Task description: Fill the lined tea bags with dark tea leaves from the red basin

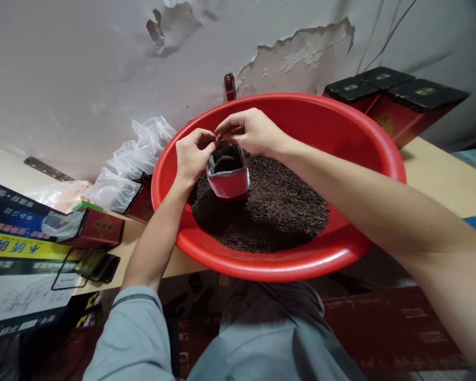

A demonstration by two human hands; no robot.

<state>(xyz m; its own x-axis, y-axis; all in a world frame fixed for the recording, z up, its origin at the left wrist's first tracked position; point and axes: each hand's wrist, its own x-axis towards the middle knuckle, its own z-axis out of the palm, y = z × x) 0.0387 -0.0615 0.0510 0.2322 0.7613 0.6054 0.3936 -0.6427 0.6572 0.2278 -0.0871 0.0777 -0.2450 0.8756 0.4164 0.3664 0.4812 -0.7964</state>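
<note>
A big red basin (pixel 281 267) holds a heap of dark, loose leaf-like bits (pixel 285 201). On the left part of the heap stands a small red bag (pixel 228 183) with a silvery lining, its mouth open and dark bits inside. My left hand (pixel 194 156) is at the far left corner of the bag's mouth, thumb and fingers pinched together. Reaching over from the right, my right hand (pixel 252 132) meets it there, its fingertips also pinched near the bag's rim. What lies between the fingertips is too small to make out.
Red tins with black lids (pixel 426 95) stand at the back right. To the left are clear plastic bags (pixel 143 148), a red tin on its side (pixel 101 227) and printed boxes (pixel 24 254). Behind the basin rises a peeling wall (pixel 103 79); beneath it is a pale table (pixel 440 174).
</note>
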